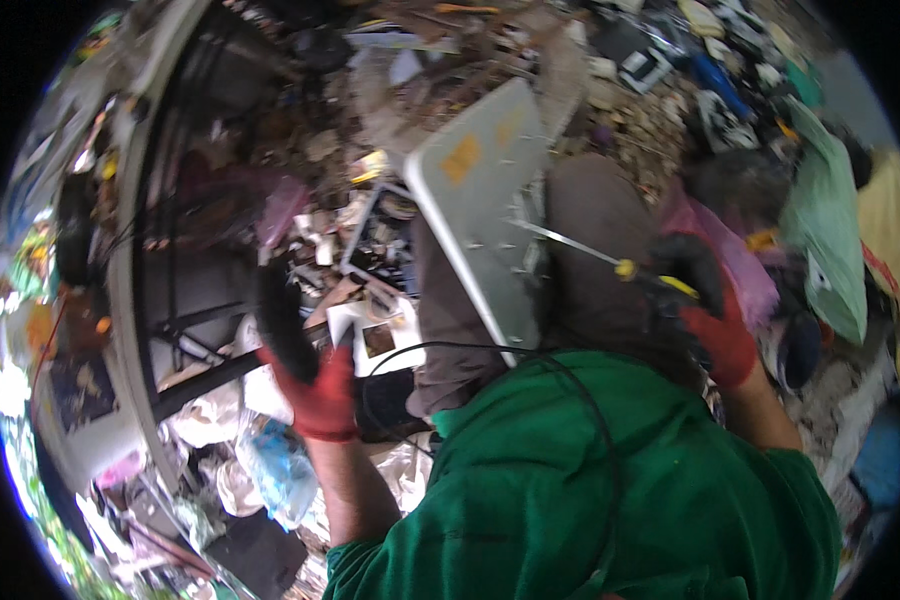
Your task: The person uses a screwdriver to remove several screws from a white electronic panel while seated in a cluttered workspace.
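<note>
Right hand [705, 320] in a red-and-black glove, clenched round a yellow-handled screwdriver [610, 262], tip touching the grey metal panel [480, 190] propped on the lap. Left hand [300, 355], gloved too, raised beside the panel; can't tell its grip. Scrap pile [370, 230] all around.

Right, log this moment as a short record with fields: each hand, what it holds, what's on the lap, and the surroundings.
left hand: in a red and black glove, raised over the clutter, holding nothing that I can see
right hand: gloved the same way, gripping a screwdriver with a yellow handle
screwdriver tip: at the grey metal panel
panel: tilted on the person's lap, with orange stickers
clothing: green top
surroundings: scrap and plastic bags on the ground
</note>
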Action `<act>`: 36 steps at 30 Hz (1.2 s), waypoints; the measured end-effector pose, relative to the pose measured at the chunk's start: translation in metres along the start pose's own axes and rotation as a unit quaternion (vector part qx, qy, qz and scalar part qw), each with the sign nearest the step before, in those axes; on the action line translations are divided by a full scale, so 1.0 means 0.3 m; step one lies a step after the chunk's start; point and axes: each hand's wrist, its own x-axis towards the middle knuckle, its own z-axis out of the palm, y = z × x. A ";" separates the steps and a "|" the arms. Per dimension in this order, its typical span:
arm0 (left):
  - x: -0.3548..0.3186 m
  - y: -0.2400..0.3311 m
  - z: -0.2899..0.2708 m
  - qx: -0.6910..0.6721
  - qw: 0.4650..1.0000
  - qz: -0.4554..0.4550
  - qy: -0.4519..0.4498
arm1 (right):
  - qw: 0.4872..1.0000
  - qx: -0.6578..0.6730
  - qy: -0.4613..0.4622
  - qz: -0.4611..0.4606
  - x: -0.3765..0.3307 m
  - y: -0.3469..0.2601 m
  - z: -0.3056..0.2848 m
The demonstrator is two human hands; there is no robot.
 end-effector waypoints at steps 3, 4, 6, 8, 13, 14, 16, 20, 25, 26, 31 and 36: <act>-0.076 0.042 0.235 -0.102 0.984 0.005 -0.143 | 0.982 -0.151 -0.074 -0.090 -0.010 0.003 -0.036; -0.034 0.041 0.271 -0.110 0.979 -0.025 -0.169 | 0.972 -0.189 -0.081 -0.111 -0.019 0.017 -0.046; -0.029 0.042 0.341 -0.122 0.980 -0.040 -0.150 | 0.968 -0.200 -0.083 -0.129 -0.031 0.011 -0.012; -0.011 0.035 0.361 -0.098 0.977 -0.082 -0.168 | 0.962 -0.210 -0.086 -0.152 -0.018 -0.008 0.024; -0.035 0.024 0.400 -0.112 0.968 -0.151 -0.169 | 0.962 -0.214 -0.096 -0.139 0.010 -0.049 0.053; -0.044 0.029 0.408 -0.123 0.965 -0.165 -0.162 | 0.960 -0.217 -0.100 -0.144 0.014 -0.048 0.047; -0.059 0.038 0.414 -0.144 0.960 -0.192 -0.148 | 0.956 -0.224 -0.109 -0.155 0.022 -0.043 0.034; -0.097 -0.008 0.400 -0.143 0.973 -0.154 -0.099 | 0.950 -0.216 -0.069 -0.212 0.034 -0.036 0.043; -0.024 -0.005 0.403 -0.141 0.977 -0.132 -0.085 | 0.959 -0.182 -0.054 -0.208 0.065 -0.026 0.046; -0.015 0.006 0.410 -0.164 0.974 -0.136 -0.082 | 0.954 -0.194 -0.053 -0.222 0.073 -0.026 0.045; -0.001 0.030 0.434 -0.213 0.966 -0.135 -0.064 | 0.944 -0.216 -0.091 -0.234 0.108 -0.051 0.045; -0.008 0.027 0.428 -0.207 0.967 -0.129 -0.068 | 0.949 -0.201 -0.087 -0.228 0.112 -0.055 0.054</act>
